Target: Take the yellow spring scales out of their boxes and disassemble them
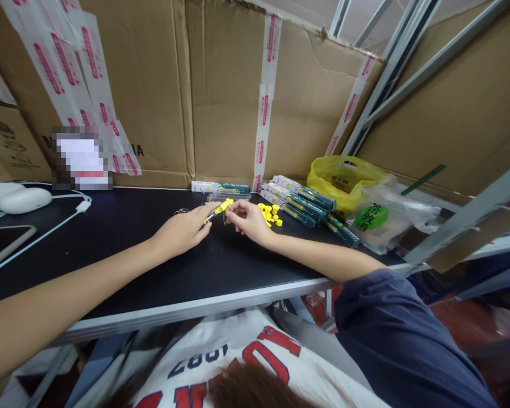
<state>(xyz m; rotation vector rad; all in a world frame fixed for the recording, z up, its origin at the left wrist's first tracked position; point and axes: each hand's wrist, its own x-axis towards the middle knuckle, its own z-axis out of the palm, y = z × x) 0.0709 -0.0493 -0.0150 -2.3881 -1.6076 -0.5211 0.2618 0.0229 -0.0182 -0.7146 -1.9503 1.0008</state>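
My left hand (182,229) is closed around a slim, pen-like item with a yellow end (224,205), which points up and to the right. Its lower part is mostly hidden by my fingers. Close beside that yellow end, my right hand (251,222) is pinched; a thin, shiny bit shows at the fingertips, too small to name. Small yellow plastic pieces (276,215) lie just right of my right hand. Behind my left hand are some metal rings (181,211), partly covered. Clear slim tubes (229,197) lie behind both hands.
Green-and-white slim boxes (301,201) are piled at the back right, with another box (220,186) behind my hands. Beyond the pile stand a yellow plastic bag (340,184) and a clear bag (376,218). Left hold a phone (8,246), a white mouse (25,199) and cables.
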